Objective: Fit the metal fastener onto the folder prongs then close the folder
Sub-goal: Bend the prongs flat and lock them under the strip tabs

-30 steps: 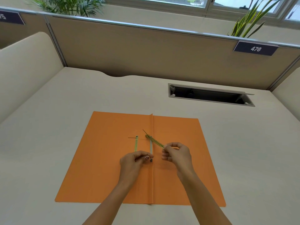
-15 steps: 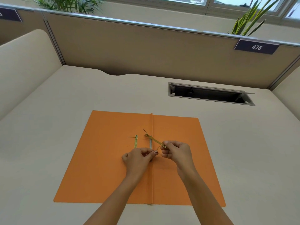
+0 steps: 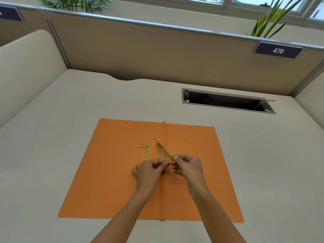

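Note:
An orange folder (image 3: pixel 108 172) lies open and flat on the desk, its spine crease running away from me. My right hand (image 3: pixel 187 165) pinches the near end of a thin brass fastener bar (image 3: pixel 165 152), which slants up and left across the crease. My left hand (image 3: pixel 149 170) is beside it, fingertips pinched at the bar's near end where a prong seems to be; the contact is too small to tell. A second brass strip (image 3: pixel 146 152) lies flat on the left flap. A silvery strip (image 3: pixel 162 154) lies along the crease.
A rectangular cable slot (image 3: pixel 228 101) is cut into the desk at the back right. Beige partition walls (image 3: pixel 157 55) enclose the desk on three sides, with a plate reading 476 (image 3: pixel 277 50). Plants (image 3: pixel 273 18) stand behind the partition.
My two hands have come together over the crease. The left fingertips moved right and up to the near end of the fastener bar, which stays slanted in my right hand.

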{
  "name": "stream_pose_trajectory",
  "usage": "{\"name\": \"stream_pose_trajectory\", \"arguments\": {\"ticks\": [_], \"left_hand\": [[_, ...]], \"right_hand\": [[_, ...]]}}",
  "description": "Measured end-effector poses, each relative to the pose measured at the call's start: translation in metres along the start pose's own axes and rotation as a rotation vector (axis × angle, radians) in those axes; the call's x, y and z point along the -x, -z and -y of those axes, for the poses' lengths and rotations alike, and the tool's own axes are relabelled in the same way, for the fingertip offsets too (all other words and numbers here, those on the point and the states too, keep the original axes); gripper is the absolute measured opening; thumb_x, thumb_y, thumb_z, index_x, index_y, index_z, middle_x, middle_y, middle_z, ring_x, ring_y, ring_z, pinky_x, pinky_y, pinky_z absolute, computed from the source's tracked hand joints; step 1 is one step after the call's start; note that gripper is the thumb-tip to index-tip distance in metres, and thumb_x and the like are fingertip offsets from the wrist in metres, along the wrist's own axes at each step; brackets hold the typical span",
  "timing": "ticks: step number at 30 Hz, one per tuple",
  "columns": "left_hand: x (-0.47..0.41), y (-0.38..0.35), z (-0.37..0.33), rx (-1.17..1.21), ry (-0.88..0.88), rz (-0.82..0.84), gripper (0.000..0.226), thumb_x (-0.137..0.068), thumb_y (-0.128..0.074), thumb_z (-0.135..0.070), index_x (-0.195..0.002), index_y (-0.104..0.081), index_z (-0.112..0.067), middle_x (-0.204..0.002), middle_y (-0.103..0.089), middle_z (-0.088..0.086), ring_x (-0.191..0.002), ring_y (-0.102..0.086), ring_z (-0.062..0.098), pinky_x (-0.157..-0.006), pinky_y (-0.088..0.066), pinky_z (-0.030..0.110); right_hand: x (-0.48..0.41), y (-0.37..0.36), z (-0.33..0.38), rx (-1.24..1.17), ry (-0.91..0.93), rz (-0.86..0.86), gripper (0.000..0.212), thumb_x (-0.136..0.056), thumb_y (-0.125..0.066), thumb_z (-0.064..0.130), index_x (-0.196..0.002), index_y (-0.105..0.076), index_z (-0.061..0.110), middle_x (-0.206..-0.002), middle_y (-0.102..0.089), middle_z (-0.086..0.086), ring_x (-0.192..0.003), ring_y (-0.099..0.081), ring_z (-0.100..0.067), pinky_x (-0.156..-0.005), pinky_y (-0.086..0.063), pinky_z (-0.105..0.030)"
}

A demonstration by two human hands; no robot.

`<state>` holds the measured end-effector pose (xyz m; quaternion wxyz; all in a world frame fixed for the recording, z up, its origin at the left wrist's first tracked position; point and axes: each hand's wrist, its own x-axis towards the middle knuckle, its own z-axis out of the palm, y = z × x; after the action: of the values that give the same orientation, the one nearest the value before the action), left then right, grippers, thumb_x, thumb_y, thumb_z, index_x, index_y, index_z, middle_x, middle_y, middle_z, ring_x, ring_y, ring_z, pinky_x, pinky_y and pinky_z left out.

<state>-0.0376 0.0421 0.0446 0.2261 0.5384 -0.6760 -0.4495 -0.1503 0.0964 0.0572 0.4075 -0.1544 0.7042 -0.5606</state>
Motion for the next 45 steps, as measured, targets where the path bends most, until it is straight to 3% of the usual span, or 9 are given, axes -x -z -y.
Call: {"name": "stream_pose_trajectory", "arguments": {"ticks": [5,8,13,22,29,33,36,40,45], "left_hand": [[0.0,-0.001,0.005,0.038,-0.017,0.018,0.021,-0.084,-0.064,-0.036,-0.066,-0.065,-0.048,-0.067,-0.067,-0.023,-0.089,-0.065,0.002,-0.099,-0.034,0.041],[0.0,0.0,0.01,0.079,-0.033,-0.012,0.014,-0.085,-0.064,-0.025,-0.086,-0.075,-0.034,-0.084,-0.075,-0.014,-0.087,-0.067,0.003,-0.098,-0.044,0.042],[-0.005,0.01,0.012,0.103,-0.04,-0.044,0.022,-0.08,-0.067,-0.007,-0.097,-0.075,-0.018,-0.094,-0.075,-0.003,-0.084,-0.064,0.004,-0.068,-0.043,0.004],[-0.012,0.02,0.023,0.03,-0.035,-0.028,0.026,-0.08,-0.065,0.004,-0.096,-0.075,-0.014,-0.087,-0.071,-0.004,-0.081,-0.062,0.004,-0.064,-0.04,-0.004],[-0.024,0.019,0.018,0.01,-0.153,-0.019,0.029,-0.079,-0.07,-0.005,-0.103,-0.073,-0.021,-0.097,-0.069,-0.007,-0.083,-0.058,0.004,-0.074,-0.041,0.007],[-0.038,0.015,0.018,-0.09,-0.221,0.042,0.035,-0.074,-0.076,-0.018,-0.106,-0.071,-0.032,-0.095,-0.066,-0.005,-0.078,-0.052,0.008,-0.082,-0.048,0.032],[-0.044,0.011,0.019,-0.151,-0.235,0.075,0.037,-0.07,-0.078,-0.027,-0.105,-0.07,-0.038,-0.087,-0.056,-0.012,-0.081,-0.051,0.007,-0.086,-0.045,0.04],[-0.049,0.007,0.023,-0.226,-0.245,0.09,0.045,-0.067,-0.077,-0.039,-0.111,-0.066,-0.042,-0.093,-0.052,-0.015,-0.099,-0.049,0.008,-0.089,-0.037,0.037],[-0.049,0.005,0.025,-0.292,-0.237,0.125,0.052,-0.068,-0.073,-0.046,-0.118,-0.061,-0.044,-0.101,-0.051,-0.01,-0.106,-0.044,0.011,-0.082,-0.023,0.032]], "right_hand": [[0.005,-0.006,-0.001,0.016,0.005,0.009,0.007,-0.087,-0.066,0.009,-0.091,-0.065,0.003,-0.072,-0.071,-0.012,-0.055,-0.066,-0.015,-0.063,-0.057,-0.031],[0.008,-0.011,-0.003,0.087,0.031,-0.009,0.003,-0.087,-0.066,0.01,-0.087,-0.064,0.007,-0.072,-0.073,-0.011,-0.058,-0.068,-0.017,-0.069,-0.06,-0.037],[0.011,-0.018,-0.009,0.172,0.053,-0.02,0.001,-0.086,-0.066,0.009,-0.086,-0.065,0.008,-0.069,-0.073,-0.007,-0.058,-0.067,-0.014,-0.065,-0.06,-0.032],[0.007,-0.02,-0.015,0.243,0.059,-0.059,0.003,-0.087,-0.065,0.011,-0.085,-0.067,0.01,-0.072,-0.074,-0.008,-0.056,-0.067,-0.011,-0.064,-0.06,-0.032],[0.002,-0.012,-0.015,0.25,0.086,-0.088,0.006,-0.088,-0.063,0.01,-0.085,-0.069,0.009,-0.073,-0.071,-0.005,-0.056,-0.064,-0.01,-0.052,-0.053,-0.015],[-0.005,-0.011,-0.012,0.271,0.121,-0.099,0.006,-0.088,-0.063,0.01,-0.087,-0.069,0.01,-0.08,-0.071,-0.008,-0.059,-0.064,-0.012,-0.05,-0.05,-0.012],[-0.011,-0.011,-0.008,0.273,0.154,-0.102,0.006,-0.088,-0.063,0.009,-0.087,-0.069,0.01,-0.079,-0.07,-0.006,-0.061,-0.063,-0.013,-0.05,-0.05,-0.01],[-0.024,-0.013,-0.004,0.308,0.203,-0.099,0.006,-0.088,-0.063,0.009,-0.088,-0.069,0.011,-0.077,-0.068,-0.003,-0.063,-0.063,-0.014,-0.054,-0.053,-0.014],[-0.038,-0.021,-0.002,0.377,0.299,-0.099,0.007,-0.087,-0.064,0.008,-0.087,-0.068,0.014,-0.077,-0.068,-0.001,-0.074,-0.068,-0.02,-0.068,-0.059,-0.033]]}}
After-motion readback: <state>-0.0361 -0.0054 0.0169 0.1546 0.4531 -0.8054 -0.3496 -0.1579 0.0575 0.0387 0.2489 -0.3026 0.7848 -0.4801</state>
